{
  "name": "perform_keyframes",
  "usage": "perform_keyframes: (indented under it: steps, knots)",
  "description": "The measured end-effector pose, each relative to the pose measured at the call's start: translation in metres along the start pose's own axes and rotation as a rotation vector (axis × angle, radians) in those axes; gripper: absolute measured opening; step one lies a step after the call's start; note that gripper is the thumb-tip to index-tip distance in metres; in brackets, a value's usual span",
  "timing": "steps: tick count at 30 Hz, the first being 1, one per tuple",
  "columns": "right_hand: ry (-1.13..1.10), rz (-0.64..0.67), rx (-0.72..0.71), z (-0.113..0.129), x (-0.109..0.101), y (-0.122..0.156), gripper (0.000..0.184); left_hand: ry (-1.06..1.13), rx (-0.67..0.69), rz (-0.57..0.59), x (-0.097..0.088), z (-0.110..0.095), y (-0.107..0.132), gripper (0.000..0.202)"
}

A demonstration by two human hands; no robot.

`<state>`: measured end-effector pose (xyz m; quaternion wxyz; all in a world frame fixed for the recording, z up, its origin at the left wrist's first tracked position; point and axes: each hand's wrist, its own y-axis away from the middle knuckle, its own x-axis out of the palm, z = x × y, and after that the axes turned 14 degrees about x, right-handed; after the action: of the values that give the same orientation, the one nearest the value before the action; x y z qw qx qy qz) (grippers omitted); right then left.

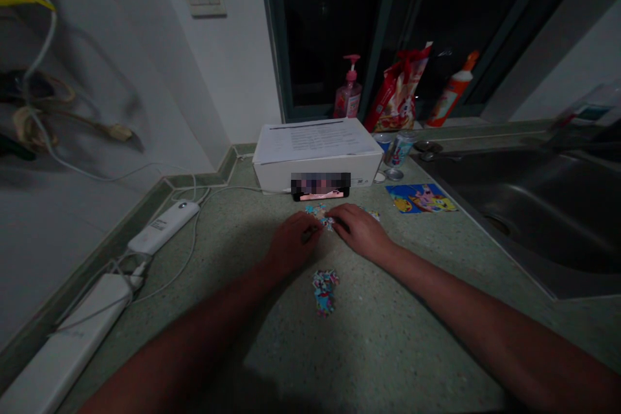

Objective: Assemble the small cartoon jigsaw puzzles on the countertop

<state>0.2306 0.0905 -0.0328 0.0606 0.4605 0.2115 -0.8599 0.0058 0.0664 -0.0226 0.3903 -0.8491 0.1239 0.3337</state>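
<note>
Jigsaw pieces (319, 211) just nearside of the smartphone (321, 195): left hand (292, 240) and right hand (361, 231) curl narrow there, hold unclear; probably best align edges before pressing.

Left hand (292, 240) and right hand (361, 229), curled inward, nearly meet.

On the counter (427, 349), mid-frame, the left hand (294, 242) and right hand (361, 231) flank some pieces (327, 224); a pile (324, 294) lies below, lower centre. Behind the hands, a phone (321, 195) stands before a box (272, 176) with a sheet (315, 140) on top. Right of the box is a can (400, 150), with a card (422, 198) below it in frame. The sink (543, 194) occupies the right, a power strip (72, 343) the lower left.
</note>
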Motion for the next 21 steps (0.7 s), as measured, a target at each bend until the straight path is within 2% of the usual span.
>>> perform_keyframes:
  steps: [13,18,21]
  knots:
    - [-0.077,0.002,0.0,0.0,-0.002,0.001,0.021,-0.004,0.01,-0.01,0.002,0.003,0.001,0.009]
    - [-0.227,-0.022,0.017,0.01,-0.002,0.006,0.016,0.015,-0.003,-0.012,0.003,0.005,0.003,0.009]
    - [-0.299,0.006,0.012,0.017,-0.001,0.011,0.014,0.021,-0.032,0.008,0.003,0.005,0.003,0.012]
